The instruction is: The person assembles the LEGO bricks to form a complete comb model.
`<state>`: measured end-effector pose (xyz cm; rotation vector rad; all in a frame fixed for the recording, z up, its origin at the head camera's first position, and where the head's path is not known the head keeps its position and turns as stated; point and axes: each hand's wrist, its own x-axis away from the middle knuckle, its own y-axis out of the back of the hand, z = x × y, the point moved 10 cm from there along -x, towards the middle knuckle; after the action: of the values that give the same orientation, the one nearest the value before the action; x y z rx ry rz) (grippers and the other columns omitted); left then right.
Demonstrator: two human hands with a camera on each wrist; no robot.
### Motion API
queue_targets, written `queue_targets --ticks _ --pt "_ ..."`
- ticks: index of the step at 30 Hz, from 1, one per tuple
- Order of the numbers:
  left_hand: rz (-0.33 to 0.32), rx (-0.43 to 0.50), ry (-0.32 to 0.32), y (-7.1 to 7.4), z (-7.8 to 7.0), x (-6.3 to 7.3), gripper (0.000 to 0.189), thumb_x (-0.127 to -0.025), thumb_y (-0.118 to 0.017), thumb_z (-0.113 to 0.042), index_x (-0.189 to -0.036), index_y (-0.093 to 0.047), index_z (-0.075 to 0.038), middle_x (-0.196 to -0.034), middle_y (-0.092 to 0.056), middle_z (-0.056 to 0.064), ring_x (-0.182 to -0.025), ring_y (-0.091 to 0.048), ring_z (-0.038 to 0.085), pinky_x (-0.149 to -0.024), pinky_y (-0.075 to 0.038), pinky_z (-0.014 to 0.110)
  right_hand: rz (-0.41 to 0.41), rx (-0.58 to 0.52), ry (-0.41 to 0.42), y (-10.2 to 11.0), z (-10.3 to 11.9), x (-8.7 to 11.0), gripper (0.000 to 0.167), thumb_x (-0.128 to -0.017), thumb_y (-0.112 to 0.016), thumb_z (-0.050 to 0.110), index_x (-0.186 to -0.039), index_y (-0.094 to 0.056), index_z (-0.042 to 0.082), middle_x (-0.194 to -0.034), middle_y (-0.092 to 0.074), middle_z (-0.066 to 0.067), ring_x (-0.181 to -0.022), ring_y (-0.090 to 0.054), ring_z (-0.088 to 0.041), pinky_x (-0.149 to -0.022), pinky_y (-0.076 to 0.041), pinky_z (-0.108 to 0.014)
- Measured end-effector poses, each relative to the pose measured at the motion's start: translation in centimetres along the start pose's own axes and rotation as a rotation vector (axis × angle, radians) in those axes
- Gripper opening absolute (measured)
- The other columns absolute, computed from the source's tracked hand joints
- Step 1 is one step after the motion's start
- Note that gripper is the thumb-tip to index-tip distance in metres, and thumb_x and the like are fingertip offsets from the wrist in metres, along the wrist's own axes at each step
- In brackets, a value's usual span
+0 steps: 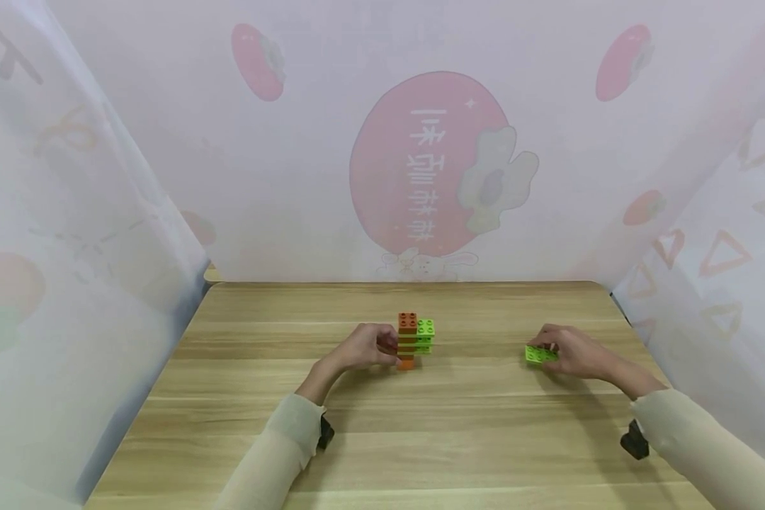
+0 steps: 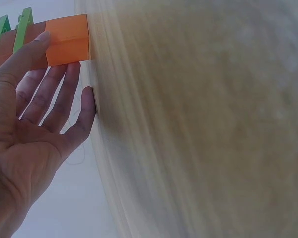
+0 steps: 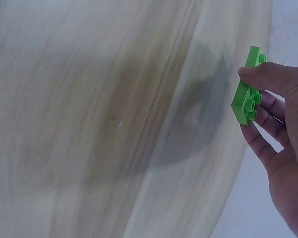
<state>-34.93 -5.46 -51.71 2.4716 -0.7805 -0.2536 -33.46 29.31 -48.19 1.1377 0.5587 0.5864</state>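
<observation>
A tower of toy building bricks [image 1: 407, 326] stands upright on the table, its orange bottom brick [image 2: 68, 39] under brown bricks layered with thin green plates. Green plates [image 1: 425, 327] jut out from the tower's right side. My left hand [image 1: 367, 346] grips the tower low down from the left, thumb on one face and fingers behind. Off to the right, my right hand [image 1: 576, 352] pinches a flat green studded brick [image 3: 248, 89] between thumb and fingers. In the right wrist view that brick is tilted on edge, apart from the table, with its studs toward the palm.
The wooden table [image 1: 421, 453] has a back edge against a white printed curtain [image 1: 306, 177]. More curtain hangs along the left and right sides. Dark wrist cameras [image 1: 635, 440] sit under both sleeves.
</observation>
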Motion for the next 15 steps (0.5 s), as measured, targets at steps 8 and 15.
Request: queue_targets --ticks 8,15 --pt "0.006 0.013 0.015 0.0 0.0 0.1 0.027 -0.087 -0.087 -0.002 -0.109 -0.072 -0.005 -0.107 -0.078 0.007 -0.1 -0.076 0.02 -0.088 -0.063 0.029 -0.022 -0.016 0.029 0.6 2.1 -1.6 0.042 -0.081 -0.088 -0.001 -0.121 -0.076 -0.002 -0.103 -0.069 0.0 -0.084 -0.06 -0.007 -0.069 -0.056 -0.029" --pt "0.008 0.015 0.021 0.0 0.1 0.1 0.027 -0.086 -0.087 -0.002 -0.108 -0.072 -0.005 -0.106 -0.078 0.007 -0.099 -0.076 0.019 -0.088 -0.063 0.029 -0.041 -0.039 0.075 1.0 3.9 -2.9 0.044 -0.08 -0.088 -0.002 -0.122 -0.076 -0.001 -0.104 -0.069 0.0 -0.085 -0.061 -0.01 -0.071 -0.058 -0.034"
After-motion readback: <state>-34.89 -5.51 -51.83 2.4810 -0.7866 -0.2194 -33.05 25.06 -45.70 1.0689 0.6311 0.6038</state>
